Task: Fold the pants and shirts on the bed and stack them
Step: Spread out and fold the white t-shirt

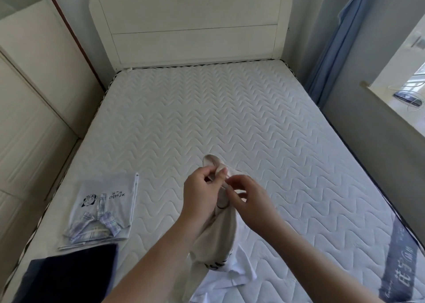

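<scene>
Both hands meet over the middle of the bed (230,109), at about 6 o'clock from the headboard (190,24). The left hand (202,190) pinches the top edge of a cream garment (216,231) between thumb and curled fingers; the right hand (250,201), just beside it at 3 o'clock, pinches the same edge with its fingertips. The 2 grips are narrow and almost touching, so the cloth is bunched, not spread.

The garment's long axis runs from the hands straight back toward the person, at 6 o'clock, where its lower part hangs down to a crumpled white shirt (232,277) lying on the mattress. Both hands are equally near the held edge; I judge the coming move needs them to slide apart, left toward 9 o'clock and right toward 3 o'clock, to open the edge flat before any fold.

At 8 o'clock from the hands lies 1 folded pale shirt (110,201) with a cartoon print, and nearer the person, touching its near edge, a folded dark piece (69,273). Whether the cream garment is pants or a shirt I cannot tell
</scene>
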`<state>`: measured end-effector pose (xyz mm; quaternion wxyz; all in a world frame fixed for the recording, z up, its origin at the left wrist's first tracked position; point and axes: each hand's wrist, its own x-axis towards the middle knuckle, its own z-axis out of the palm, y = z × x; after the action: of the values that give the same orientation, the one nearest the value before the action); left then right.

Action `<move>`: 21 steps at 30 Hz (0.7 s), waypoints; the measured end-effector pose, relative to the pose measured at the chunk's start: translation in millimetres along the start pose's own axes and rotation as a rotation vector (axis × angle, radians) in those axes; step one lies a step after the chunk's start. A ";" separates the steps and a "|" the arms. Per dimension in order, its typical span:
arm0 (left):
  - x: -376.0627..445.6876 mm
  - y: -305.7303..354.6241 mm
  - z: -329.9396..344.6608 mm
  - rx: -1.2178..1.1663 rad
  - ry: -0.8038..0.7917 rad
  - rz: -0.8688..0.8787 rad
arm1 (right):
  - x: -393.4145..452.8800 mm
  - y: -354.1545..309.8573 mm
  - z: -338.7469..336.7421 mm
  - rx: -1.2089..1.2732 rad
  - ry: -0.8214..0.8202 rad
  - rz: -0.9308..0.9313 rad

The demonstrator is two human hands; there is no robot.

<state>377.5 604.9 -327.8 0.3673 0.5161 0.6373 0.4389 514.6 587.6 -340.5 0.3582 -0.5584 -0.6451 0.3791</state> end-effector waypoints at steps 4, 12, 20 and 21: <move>-2.9 6.4 -1.3 -0.115 -0.112 0.018 | 4.5 3.7 -3.4 0.051 0.066 0.066; 11.9 7.1 -17.4 -0.568 -0.450 -0.198 | 5.4 8.1 -18.3 0.386 -0.005 0.110; 27.7 0.1 -30.8 0.122 -0.102 0.192 | 10.7 5.8 -25.5 0.445 0.116 0.082; 28.9 -2.5 -35.2 0.160 -0.051 0.232 | 11.5 7.3 -29.6 0.438 0.182 0.081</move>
<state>338.5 626.7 -318.4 0.2879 0.6249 0.5967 0.4129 542.7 602.3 -333.1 0.5119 -0.5248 -0.4896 0.4721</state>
